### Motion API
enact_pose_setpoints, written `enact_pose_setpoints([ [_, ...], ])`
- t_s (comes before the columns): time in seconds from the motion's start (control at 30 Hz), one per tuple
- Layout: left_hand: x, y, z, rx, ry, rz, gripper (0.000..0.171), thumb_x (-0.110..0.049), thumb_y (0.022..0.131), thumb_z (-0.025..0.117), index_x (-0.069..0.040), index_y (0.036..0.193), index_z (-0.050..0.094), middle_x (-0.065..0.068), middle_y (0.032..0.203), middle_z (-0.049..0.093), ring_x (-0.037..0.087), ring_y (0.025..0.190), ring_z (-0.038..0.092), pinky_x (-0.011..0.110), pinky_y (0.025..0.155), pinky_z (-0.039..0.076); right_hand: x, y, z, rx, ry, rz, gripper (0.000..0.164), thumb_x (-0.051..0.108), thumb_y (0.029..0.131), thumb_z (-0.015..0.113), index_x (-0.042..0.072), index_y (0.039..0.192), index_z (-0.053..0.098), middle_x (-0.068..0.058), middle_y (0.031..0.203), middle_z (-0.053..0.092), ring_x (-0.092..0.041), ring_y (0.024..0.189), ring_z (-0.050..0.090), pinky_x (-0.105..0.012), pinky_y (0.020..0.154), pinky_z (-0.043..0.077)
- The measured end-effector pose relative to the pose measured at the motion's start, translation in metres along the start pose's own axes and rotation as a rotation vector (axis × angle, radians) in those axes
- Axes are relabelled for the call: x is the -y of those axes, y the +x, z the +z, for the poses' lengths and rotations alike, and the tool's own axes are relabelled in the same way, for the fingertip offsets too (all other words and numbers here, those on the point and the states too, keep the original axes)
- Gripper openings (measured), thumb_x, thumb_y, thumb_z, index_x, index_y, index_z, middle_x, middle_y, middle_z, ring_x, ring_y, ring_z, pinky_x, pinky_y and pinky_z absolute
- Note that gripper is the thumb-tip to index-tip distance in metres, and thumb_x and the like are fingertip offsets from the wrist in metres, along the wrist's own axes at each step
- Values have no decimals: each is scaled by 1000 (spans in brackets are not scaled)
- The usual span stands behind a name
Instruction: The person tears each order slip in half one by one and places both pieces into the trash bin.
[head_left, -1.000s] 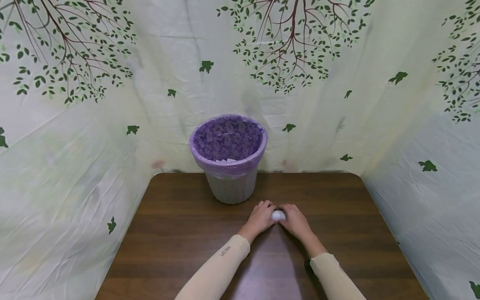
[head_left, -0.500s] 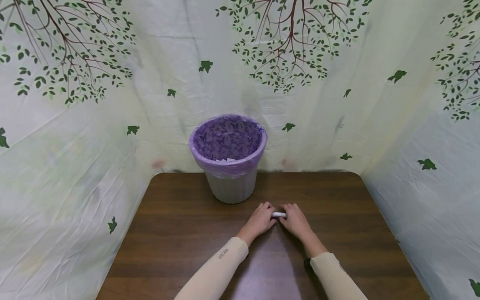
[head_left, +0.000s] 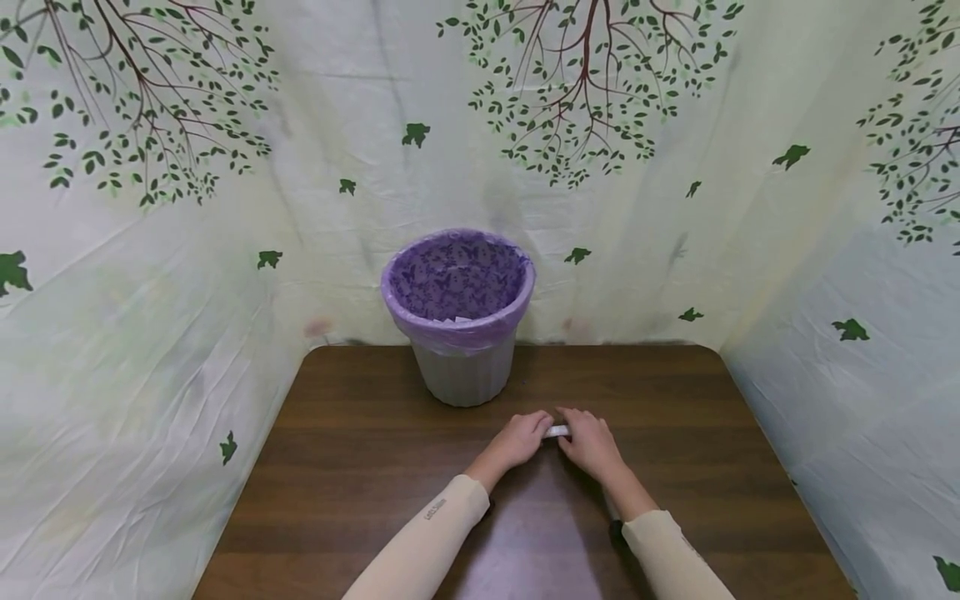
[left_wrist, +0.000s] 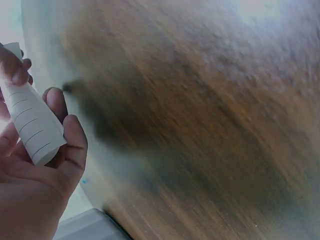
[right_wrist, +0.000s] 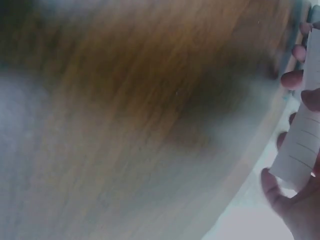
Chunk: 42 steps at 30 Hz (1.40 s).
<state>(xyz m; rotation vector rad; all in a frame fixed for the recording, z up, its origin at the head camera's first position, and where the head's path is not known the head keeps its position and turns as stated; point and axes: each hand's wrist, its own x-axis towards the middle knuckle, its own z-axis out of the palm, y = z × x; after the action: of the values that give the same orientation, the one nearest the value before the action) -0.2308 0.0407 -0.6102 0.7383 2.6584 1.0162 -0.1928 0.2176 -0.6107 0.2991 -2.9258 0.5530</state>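
Observation:
Between the hands is a strip of white ruled paper, rolled or folded narrow, over the middle of the table. My left hand grips its left end with curled fingers. At the other end, my right hand holds the paper between thumb and fingers. The left wrist view shows dark lines across the paper, its near end lying in the left palm. In the right wrist view the paper slants up along the right fingers. Much of each end is hidden by the fingers in the head view.
A grey bin with a purple liner stands at the table's back, left of the hands. White paper pieces show inside it. The brown wooden table is enclosed by leaf-printed cloth at the back and sides.
The paper went from a wider, rounded white shape to a thin strip between the hands. My left hand has shifted slightly down and its fingers curl in more; the right hand stays nearly in place.

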Motion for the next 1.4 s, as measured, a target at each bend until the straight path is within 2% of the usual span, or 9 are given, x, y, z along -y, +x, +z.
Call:
enact_pose_setpoints([
  [0.1, -1, -2, -4, -15, -15, -20, 34, -31, 115, 42, -14, 109, 71, 2, 89, 72, 13, 79, 64, 30, 74, 52, 4, -2, -2, -38, 8, -52, 52, 9, 85, 84, 2, 134, 68, -15, 118, 75, -36, 108, 66, -55, 89, 55],
  [0.27, -3, -5, -10, -49, -11, -24, 36, -29, 114, 44, -8, 114, 74, 9, 112, 78, 24, 103, 72, 40, 90, 57, 12, -5, -4, -122, 44, -118, 53, 6, 81, 87, 1, 131, 69, -15, 118, 73, -35, 106, 64, -53, 91, 55],
  [0.4, -4, -7, -13, -102, -45, -19, 31, -21, 111, 51, -4, 115, 76, 13, 118, 78, 30, 112, 73, 44, 98, 58, 18, -7, -4, -172, 128, -140, 51, 6, 81, 85, -1, 130, 70, -15, 117, 72, -35, 106, 63, -51, 88, 55],
  [0.53, -4, -10, -15, -141, -39, -8, 21, -13, 105, 62, -4, 113, 79, 13, 116, 79, 29, 112, 74, 42, 97, 59, 22, -7, -1, -228, 202, -145, 41, 2, 84, 79, -4, 124, 72, -16, 114, 72, -34, 104, 65, -49, 86, 56],
  [0.67, -6, -13, -21, -158, -41, 1, 15, -12, 101, 69, -7, 107, 81, 8, 110, 81, 24, 106, 75, 36, 91, 59, 26, -5, 0, -283, 219, -139, 31, -5, 84, 76, -5, 115, 75, -17, 107, 74, -37, 100, 68, -51, 85, 56],
  [0.9, -12, -18, -33, -215, 45, 91, 10, -17, 100, 72, -13, 99, 81, 3, 101, 79, 19, 96, 72, 30, 85, 57, 33, -3, -10, -211, 313, 1, 7, 11, 95, 78, 5, 100, 80, -10, 97, 80, -30, 94, 75, -48, 85, 59],
  [1.0, -14, -21, -36, -235, 88, 133, 10, -19, 100, 73, -14, 99, 80, 1, 100, 78, 19, 97, 71, 30, 86, 56, 34, -1, -14, -201, 387, 51, 5, 14, 96, 78, 9, 95, 79, -5, 91, 80, -21, 87, 75, -38, 79, 59],
  [1.13, -19, -27, -42, -284, 108, 190, 8, -18, 99, 74, -13, 97, 80, 1, 97, 78, 20, 95, 71, 30, 83, 55, 38, 0, -21, -198, 463, 83, 6, 14, 95, 78, 12, 90, 78, -1, 84, 78, -11, 78, 67, -27, 72, 52],
  [1.4, -27, -36, -53, -352, 112, 266, 9, -16, 100, 72, -12, 96, 78, 3, 95, 77, 19, 92, 68, 31, 83, 55, 47, 3, -36, -185, 503, 98, 9, 15, 95, 79, 14, 86, 77, 1, 80, 77, -7, 74, 62, -23, 70, 48],
])
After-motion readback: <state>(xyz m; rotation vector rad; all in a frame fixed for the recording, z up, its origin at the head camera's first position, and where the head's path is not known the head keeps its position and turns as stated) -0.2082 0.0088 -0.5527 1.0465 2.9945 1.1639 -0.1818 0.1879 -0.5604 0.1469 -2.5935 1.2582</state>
